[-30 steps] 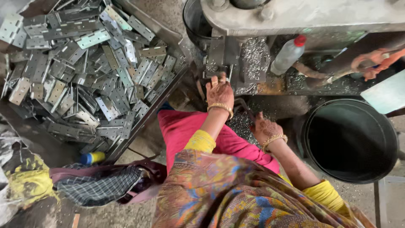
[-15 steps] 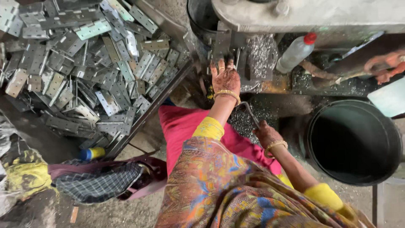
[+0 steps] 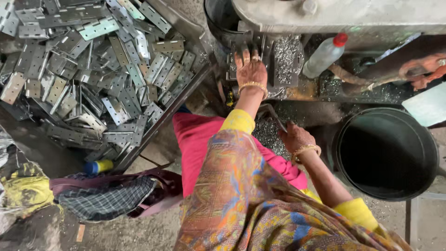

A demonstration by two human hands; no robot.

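My left hand reaches forward onto the bed of a grey metal press. Its fingers lie spread and flat on the dark die block, and whether a plate is under them is hidden. My right hand is lower and nearer my lap, closed around the end of a dark metal lever that slants up towards the press. Both wrists wear gold bangles. Silvery metal shavings cover the press bed and the ledge below it.
A big tray at the left holds a heap of perforated metal hinge plates. A black bucket stands at the right. A plastic bottle with a red cap lies on the press bed. Another person's hand shows at the right edge. A cloth bag lies at the lower left.
My left hand has moved forward from near my knee onto the press bed, its fingers now spread flat. My right hand has shifted slightly and stays at the lever.
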